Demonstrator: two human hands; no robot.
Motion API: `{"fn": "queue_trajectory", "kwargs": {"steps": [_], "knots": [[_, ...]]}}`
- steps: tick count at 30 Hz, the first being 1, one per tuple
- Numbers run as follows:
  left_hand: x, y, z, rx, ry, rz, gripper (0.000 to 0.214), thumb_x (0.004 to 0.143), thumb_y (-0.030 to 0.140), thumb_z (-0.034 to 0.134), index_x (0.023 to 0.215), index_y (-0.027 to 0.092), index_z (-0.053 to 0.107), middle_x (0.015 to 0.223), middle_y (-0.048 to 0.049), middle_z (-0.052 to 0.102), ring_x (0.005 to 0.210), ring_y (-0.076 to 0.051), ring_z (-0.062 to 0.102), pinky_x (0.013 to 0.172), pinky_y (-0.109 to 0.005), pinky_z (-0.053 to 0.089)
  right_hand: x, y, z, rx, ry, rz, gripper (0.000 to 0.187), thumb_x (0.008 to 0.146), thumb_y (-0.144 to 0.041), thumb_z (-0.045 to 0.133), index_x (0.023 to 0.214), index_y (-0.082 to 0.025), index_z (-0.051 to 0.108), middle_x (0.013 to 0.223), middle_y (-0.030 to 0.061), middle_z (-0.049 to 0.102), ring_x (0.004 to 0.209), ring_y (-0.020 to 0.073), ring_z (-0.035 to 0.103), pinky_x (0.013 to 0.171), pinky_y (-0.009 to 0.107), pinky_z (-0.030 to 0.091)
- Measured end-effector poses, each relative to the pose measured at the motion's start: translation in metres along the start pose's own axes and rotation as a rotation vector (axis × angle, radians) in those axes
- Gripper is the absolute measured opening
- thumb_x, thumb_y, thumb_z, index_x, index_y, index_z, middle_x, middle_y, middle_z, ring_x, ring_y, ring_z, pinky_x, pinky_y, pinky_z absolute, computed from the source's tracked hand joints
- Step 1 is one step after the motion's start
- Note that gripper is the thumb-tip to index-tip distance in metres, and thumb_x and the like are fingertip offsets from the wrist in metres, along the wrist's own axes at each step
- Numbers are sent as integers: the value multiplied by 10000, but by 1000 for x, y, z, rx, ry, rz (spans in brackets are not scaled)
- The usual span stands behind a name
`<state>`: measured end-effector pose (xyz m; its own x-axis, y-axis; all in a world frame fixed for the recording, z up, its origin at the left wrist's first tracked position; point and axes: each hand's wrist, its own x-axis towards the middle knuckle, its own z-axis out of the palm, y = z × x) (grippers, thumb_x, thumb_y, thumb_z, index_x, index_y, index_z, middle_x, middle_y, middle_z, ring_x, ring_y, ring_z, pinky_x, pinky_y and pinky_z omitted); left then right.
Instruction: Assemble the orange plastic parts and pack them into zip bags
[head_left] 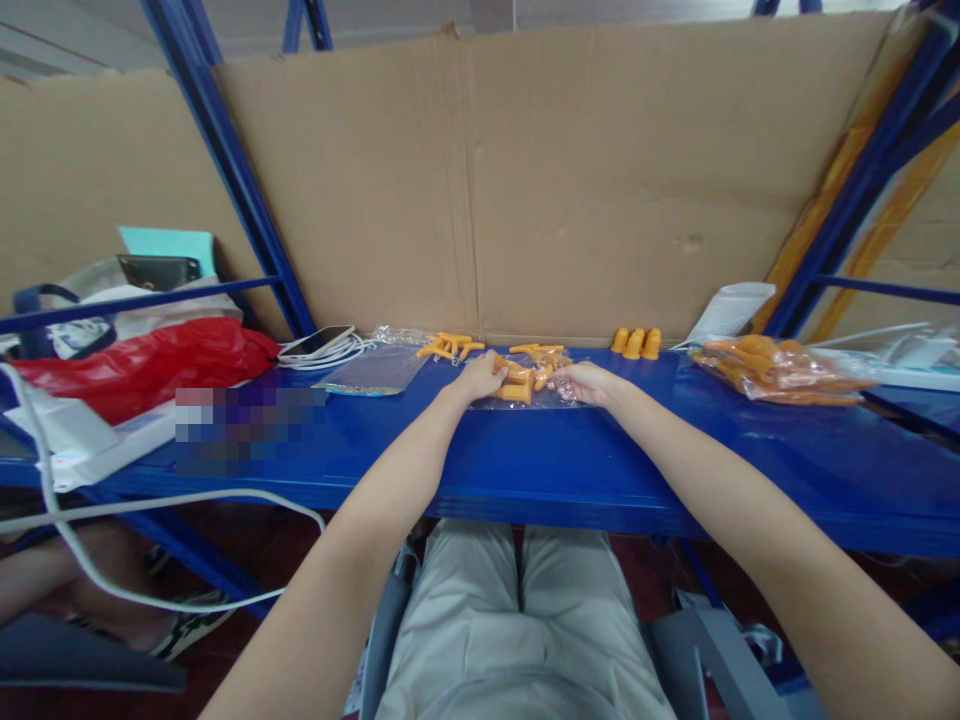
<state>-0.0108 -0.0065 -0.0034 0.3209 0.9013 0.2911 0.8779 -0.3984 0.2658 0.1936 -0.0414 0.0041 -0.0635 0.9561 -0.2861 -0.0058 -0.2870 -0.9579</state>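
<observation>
A small clear plastic bag point(525, 396) with several orange plastic pieces point(519, 380) in it lies on the blue shelf point(525, 470) in front of me. My left hand point(480, 377) pinches the bag's left edge with closed fingers. My right hand point(589, 383) grips its right edge, fingers curled. Loose orange pieces point(448, 347) lie just behind my left hand, and more orange pieces point(536, 351) lie behind the bag. Three upright orange caps point(635, 343) stand against the cardboard to the right.
A big bag of orange parts point(776, 370) lies at right, beside a white pouch point(731, 310). A stack of clear bags point(375, 368), a phone point(315, 342) with white cable, a red bag point(142, 365) and a white charger point(67, 440) sit at left. A cardboard wall point(525, 180) backs the shelf.
</observation>
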Motion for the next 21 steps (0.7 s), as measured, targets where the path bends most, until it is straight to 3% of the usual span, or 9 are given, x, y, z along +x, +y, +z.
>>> {"fn": "queue_trajectory", "kwargs": {"steps": [7,11,14,21], "knots": [[6,-8,7,-51,37,57,373,903,286,506,1220,92,536,1368,-217,549,1313,-275,498,1091,-365,371,-9,-2,6,59,25,-99,178,871,6,538,829,-167,552,572,-26,624,441,67,538,522,179,508],[10,-12,11,-64,49,82,416,887,327,528,1253,129,541,1408,-183,526,1357,-265,455,1121,-363,341,-14,-2,9,41,18,-140,175,865,-50,616,920,-197,537,659,-36,654,462,82,570,525,222,533],[11,-13,11,-86,49,102,432,870,349,555,1237,120,565,1396,-189,530,1349,-266,462,1118,-352,349,-17,-3,10,-20,28,-106,100,918,-95,567,866,-177,544,629,-20,648,421,77,535,491,215,506],[11,-12,11,-83,19,176,420,874,354,545,1228,130,577,1345,-170,571,1306,-269,494,1115,-387,361,-20,-9,9,-71,-10,35,216,948,-138,429,805,-148,591,574,35,653,426,101,526,489,209,473]]}}
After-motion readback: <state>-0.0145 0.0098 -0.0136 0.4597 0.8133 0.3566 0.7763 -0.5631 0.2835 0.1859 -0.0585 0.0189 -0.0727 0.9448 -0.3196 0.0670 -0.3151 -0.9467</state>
